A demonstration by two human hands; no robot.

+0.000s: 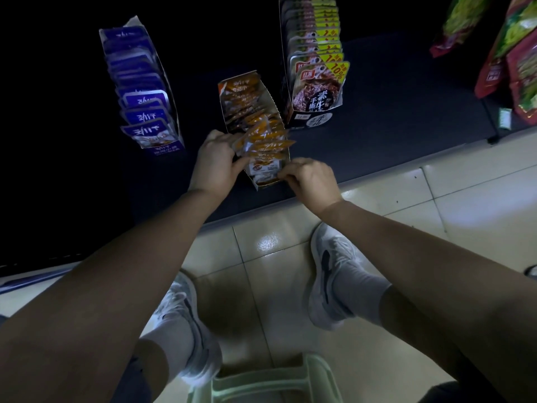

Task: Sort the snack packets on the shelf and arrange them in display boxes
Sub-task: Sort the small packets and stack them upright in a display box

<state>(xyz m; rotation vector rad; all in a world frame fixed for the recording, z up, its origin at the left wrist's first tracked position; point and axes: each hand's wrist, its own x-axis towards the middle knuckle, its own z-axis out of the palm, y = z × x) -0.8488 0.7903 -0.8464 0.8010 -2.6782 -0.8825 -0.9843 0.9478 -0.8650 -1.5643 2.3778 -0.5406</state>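
**You are in a shop**

You face a dark shelf point(392, 117) stocked for sale. A purple box point(165, 148), an orange box point(263, 181) and a black box point(311, 119) stand open, each packed with a row of identical snack packets point(145, 100), the black one's marked 10%. Large red-and-green bags point(520, 68) sit at the right with a small label point(505, 117) near them, and pale tiles point(436, 199) cover the floor.
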